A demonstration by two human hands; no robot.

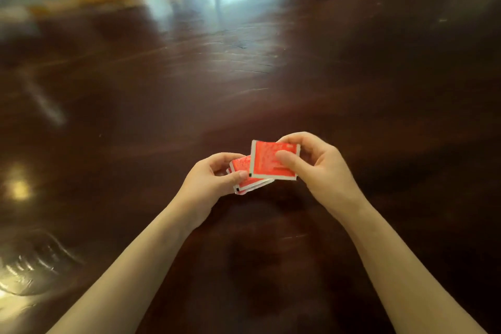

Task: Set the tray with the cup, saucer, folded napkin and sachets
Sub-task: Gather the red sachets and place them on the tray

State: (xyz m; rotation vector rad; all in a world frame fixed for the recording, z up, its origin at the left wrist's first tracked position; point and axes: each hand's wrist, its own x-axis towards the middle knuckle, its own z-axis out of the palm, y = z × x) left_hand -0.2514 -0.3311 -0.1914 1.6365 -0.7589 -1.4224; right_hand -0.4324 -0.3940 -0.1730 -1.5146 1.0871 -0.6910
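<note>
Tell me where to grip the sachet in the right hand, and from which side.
Probably pinch the sachet by its bare upper left corner, coming from the left: it is flat and thin, and the right hand covers its right half.

Dark wooden table (271, 76), polished glossy with fine scratches; red sachets (271, 160) of smooth, faintly shiny paper or foil with white matt edges
</note>
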